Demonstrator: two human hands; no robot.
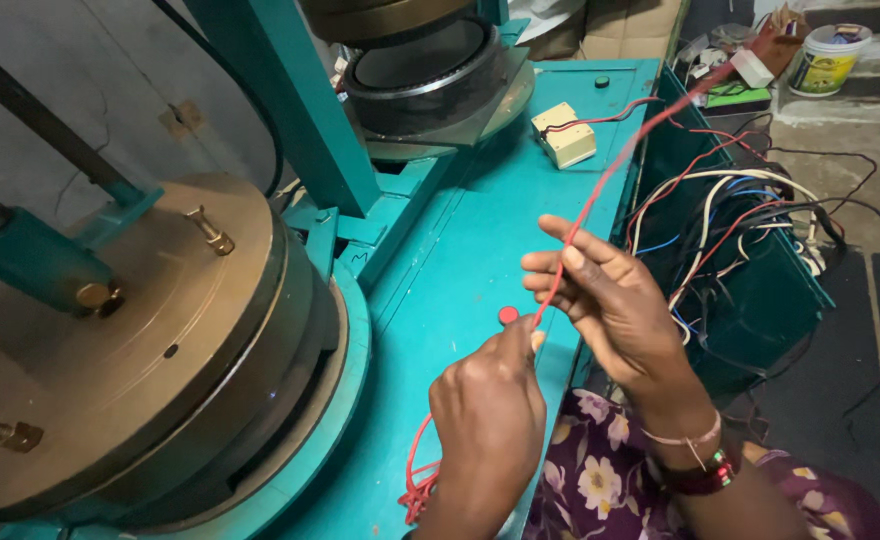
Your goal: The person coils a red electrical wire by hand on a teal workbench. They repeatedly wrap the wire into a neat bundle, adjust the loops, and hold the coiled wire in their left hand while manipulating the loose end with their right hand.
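A: Red wire (600,185), both hands on it. Left hand (488,410) grip is pinched together on the wire low down, thumb and fingertips clamped just above the desk (440,290) edge.

B: Right hand?

A: Right hand (610,300) is higher, fingers spread and loosely curled, wire running between them. Closed on it lightly, not a tight pinch.

B: Where does the wire go?

A: Down from the left hand to a red tangle (418,490) at the desk's near edge. Up from the right hand, taut, diagonal, toward the far right past a cream box (563,133) on the desk.

B: Around the hands?

A: Small red button (508,316) on the teal desk, just beside the left thumb. Bundle of loose wires (730,220), red, blue, white, black, hanging in an open teal bin right of the desk. Big brass disc (130,330) on the press at left, with brass pegs. Second round die (425,70) further back. White tub (828,58) on the floor, far right. Floral sleeve and bangles (705,465) on the right wrist.
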